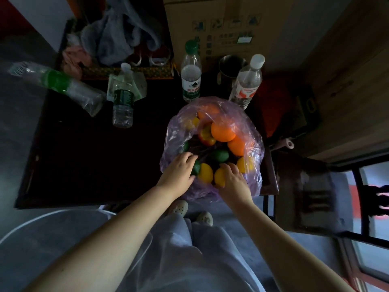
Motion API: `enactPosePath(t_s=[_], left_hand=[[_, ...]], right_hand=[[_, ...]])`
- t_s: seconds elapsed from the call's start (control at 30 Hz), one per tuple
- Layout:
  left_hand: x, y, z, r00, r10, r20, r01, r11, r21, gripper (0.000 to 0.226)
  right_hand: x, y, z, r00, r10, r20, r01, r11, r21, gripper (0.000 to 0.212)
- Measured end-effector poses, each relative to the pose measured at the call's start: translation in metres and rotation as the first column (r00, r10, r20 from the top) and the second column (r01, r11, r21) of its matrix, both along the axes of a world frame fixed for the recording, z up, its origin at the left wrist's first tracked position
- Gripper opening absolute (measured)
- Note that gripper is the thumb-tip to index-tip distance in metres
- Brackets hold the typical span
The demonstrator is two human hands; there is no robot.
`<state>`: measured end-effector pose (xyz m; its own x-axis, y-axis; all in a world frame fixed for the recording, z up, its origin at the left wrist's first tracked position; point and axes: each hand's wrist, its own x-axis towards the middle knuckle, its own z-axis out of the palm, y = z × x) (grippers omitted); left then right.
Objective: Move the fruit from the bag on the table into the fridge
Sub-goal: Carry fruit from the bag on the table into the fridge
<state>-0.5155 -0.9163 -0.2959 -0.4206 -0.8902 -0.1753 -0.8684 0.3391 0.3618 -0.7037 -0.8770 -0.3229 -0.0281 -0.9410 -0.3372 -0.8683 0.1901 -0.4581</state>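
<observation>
A thin purple plastic bag (253, 165) lies open near the front edge of the dark table (94, 154). Inside it are oranges (222, 131), a red apple (207, 135), yellow lemons (205, 172) and green fruit (219, 156). My left hand (179, 171) reaches into the bag's left side with its fingers curled round a green fruit (196, 167). On the bag's near right side, my right hand (233, 179) has its fingers curled over a yellow lemon (219, 177). No fridge is in view.
Three water bottles (190, 72) (123, 98) (247, 81) stand behind the bag, beside a metal cup (230, 66). A sleeve of plastic cups (59, 85) lies at the left. A cardboard box (227, 24) and clothes (117, 39) sit at the back. A dark chair (311, 194) stands at the right.
</observation>
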Motion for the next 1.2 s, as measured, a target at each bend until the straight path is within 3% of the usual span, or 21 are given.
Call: enactPosePath(t_s=[0.33, 0.67, 0.83, 1.03, 1.2], left_hand=[[0.008, -0.006, 0.020, 0.973, -0.038, -0.227, 0.022, 0.997, -0.072, 0.062], [0.047, -0.034, 0.090, 0.786, -0.353, -0.507, 0.253, 0.933, -0.257, 0.062], [0.103, -0.035, 0.126, 0.671, -0.535, -0.512, 0.434, 0.844, -0.314, 0.061], [0.140, -0.008, 0.156, 0.566, -0.709, -0.421, 0.584, 0.705, -0.402, 0.060], [0.127, 0.049, 0.183, 0.371, -0.829, -0.418, 0.684, 0.548, -0.481, 0.057]], right_hand=[[0.006, -0.012, 0.036, 0.980, -0.148, 0.135, 0.182, 0.939, -0.292, 0.070], [0.063, 0.007, 0.121, 0.926, -0.162, 0.342, 0.326, 0.801, -0.502, 0.073], [0.131, 0.045, 0.156, 0.880, -0.270, 0.391, 0.450, 0.735, -0.507, 0.077], [0.199, 0.096, 0.185, 0.865, -0.444, 0.235, 0.489, 0.634, -0.599, 0.073], [0.224, 0.178, 0.217, 0.765, -0.616, 0.186, 0.563, 0.499, -0.659, 0.070]])
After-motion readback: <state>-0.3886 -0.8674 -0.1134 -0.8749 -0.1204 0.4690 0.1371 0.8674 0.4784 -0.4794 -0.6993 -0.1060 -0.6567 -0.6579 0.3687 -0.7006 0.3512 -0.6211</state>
